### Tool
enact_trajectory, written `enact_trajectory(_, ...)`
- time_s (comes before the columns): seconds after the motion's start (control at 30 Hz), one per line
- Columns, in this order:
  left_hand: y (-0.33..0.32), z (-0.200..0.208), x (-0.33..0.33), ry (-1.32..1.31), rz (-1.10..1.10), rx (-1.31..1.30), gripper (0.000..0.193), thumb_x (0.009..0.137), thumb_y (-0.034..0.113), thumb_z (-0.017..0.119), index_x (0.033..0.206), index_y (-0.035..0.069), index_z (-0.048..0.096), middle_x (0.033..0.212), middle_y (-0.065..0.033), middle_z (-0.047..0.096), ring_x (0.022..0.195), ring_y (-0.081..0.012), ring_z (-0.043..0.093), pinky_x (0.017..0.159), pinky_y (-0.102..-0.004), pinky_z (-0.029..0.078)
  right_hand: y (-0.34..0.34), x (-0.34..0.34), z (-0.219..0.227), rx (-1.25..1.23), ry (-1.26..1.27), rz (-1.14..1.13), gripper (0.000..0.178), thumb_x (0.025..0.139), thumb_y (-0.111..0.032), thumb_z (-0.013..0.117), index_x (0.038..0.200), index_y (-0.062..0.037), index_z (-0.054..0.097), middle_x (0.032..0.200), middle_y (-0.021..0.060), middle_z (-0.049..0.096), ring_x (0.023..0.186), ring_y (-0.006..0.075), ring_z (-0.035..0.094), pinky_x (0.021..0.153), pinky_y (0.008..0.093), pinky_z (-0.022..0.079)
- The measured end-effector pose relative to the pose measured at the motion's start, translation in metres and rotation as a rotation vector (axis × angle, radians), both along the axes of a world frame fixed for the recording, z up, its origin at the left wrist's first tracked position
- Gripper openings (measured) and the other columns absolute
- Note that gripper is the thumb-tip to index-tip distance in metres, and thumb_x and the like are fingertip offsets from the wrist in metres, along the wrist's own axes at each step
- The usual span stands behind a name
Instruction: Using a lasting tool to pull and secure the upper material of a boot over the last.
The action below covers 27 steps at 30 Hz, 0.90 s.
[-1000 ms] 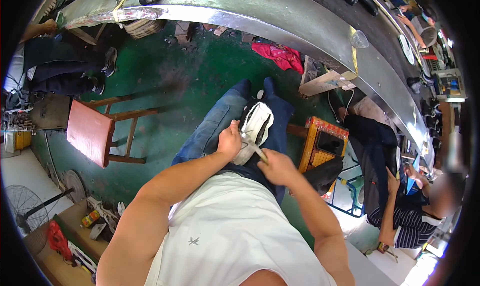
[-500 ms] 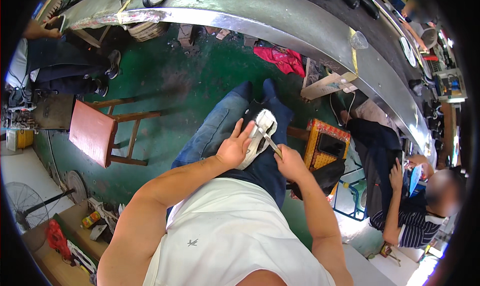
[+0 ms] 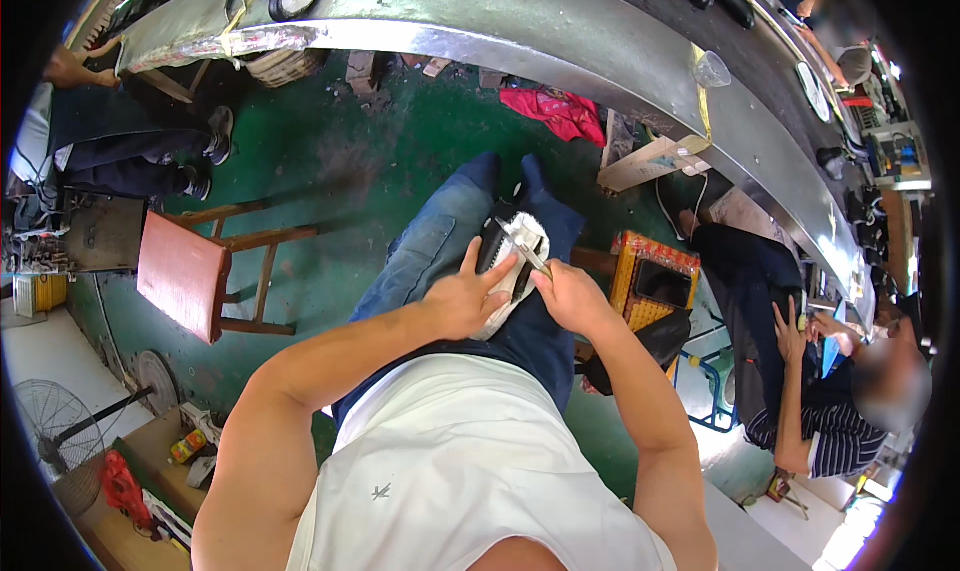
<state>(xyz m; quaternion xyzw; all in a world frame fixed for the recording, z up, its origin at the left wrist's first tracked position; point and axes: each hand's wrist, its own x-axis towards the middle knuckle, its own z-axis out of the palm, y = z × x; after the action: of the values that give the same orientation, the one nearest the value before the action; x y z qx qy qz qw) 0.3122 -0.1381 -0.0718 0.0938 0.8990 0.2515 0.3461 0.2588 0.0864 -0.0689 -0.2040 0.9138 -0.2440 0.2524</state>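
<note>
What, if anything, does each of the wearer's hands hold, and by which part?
The right hand holds a slim metal tool by its near end. The left hand is spread at the shoe, with no grip visible.

Left hand [image 3: 460,301], right hand [image 3: 576,297]: one each — two in all, at centre
Shoe-shaped piece [image 3: 528,232]: one, at centre
Hand tool [image 3: 534,259]: one, at centre
Pink-topped stool [image 3: 180,276]: one, 9 o'clock
Fan [image 3: 55,426]: one, 8 o'clock
Phone [image 3: 663,283]: one, 3 o'clock
Red cloth [image 3: 555,113]: one, 1 o'clock
Other people [image 3: 835,446]: three — 2, 4 and 10 o'clock

Left grip [image 3: 463,301] splayed, right grip [image 3: 572,297] curled
</note>
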Motion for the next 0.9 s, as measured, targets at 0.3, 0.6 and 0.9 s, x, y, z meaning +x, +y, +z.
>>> enact_trajectory(0.3,-0.012,-0.052,0.043,0.002,0.558,0.530,0.092,0.090,0.024,0.074,0.160,-0.002,0.020,0.139,-0.0305,0.057,0.133,-0.0393,0.055,0.112,-0.0383,0.041,0.012,0.046,-0.008,-0.043,-0.052,0.041,0.042,0.106,-0.038,0.048,0.101,0.0008,0.061,0.088,0.0262,0.067,0.086,0.0477,0.065,0.079,0.0538,0.050)
enact_trajectory(0.6,-0.049,0.032,-0.015,0.329,0.189,0.343,0.087,0.077,0.012,0.079,0.153,0.006,0.036,0.122,-0.0279,0.066,0.112,-0.0419,0.067,0.100,-0.0406,0.052,0.071,0.093,-0.035,-0.667,-0.417,-0.683,0.052,0.109,-0.044,0.043,0.116,0.0048,0.059,0.093,0.0077,0.066,0.076,0.0143,0.065,0.070,0.0302,0.052)
enact_trajectory(0.9,-0.025,0.121,-0.100,0.252,0.293,0.912,0.101,0.068,0.009,0.092,0.152,0.007,0.036,0.117,-0.0162,0.066,0.104,-0.0196,0.065,0.090,-0.0323,0.053,0.077,0.098,-0.004,-0.559,-0.416,-0.668,0.029,0.103,-0.022,0.056,0.117,0.0039,0.058,0.092,0.0070,0.066,0.077,0.0130,0.065,0.069,0.0293,0.052)
